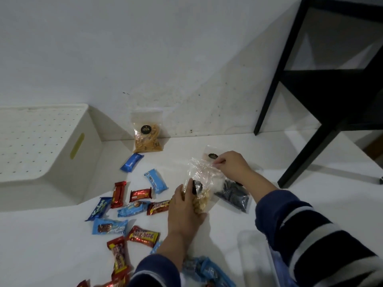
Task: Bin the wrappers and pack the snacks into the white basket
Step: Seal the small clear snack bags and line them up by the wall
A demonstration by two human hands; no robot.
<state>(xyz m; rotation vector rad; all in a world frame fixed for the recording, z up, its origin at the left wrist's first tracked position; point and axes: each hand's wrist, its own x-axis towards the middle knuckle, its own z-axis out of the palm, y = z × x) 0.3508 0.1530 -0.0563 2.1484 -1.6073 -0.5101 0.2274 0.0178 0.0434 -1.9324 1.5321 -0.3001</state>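
Note:
My left hand [183, 208] grips the lower part of a clear bag of pale round snacks [202, 190] on the white floor. My right hand [232, 165] pinches the crinkled top of that same bag. Beside it on the right lies a clear bag of dark swirled cookies [234, 195], partly under my right arm. A clear bag of orange sticks [147, 134] leans on the wall. Several red and blue wrapped bars lie scattered to the left, among them a beng-beng bar [143, 236] and a blue Kalpa bar [99, 208]. The white perforated basket [41, 141] stands at the far left.
A black table frame [310, 100] stands at the right against the white wall. A clear plastic container [255, 251] sits near my right sleeve. Crumpled blue wrappers [207, 270] lie at the bottom edge by my left sleeve.

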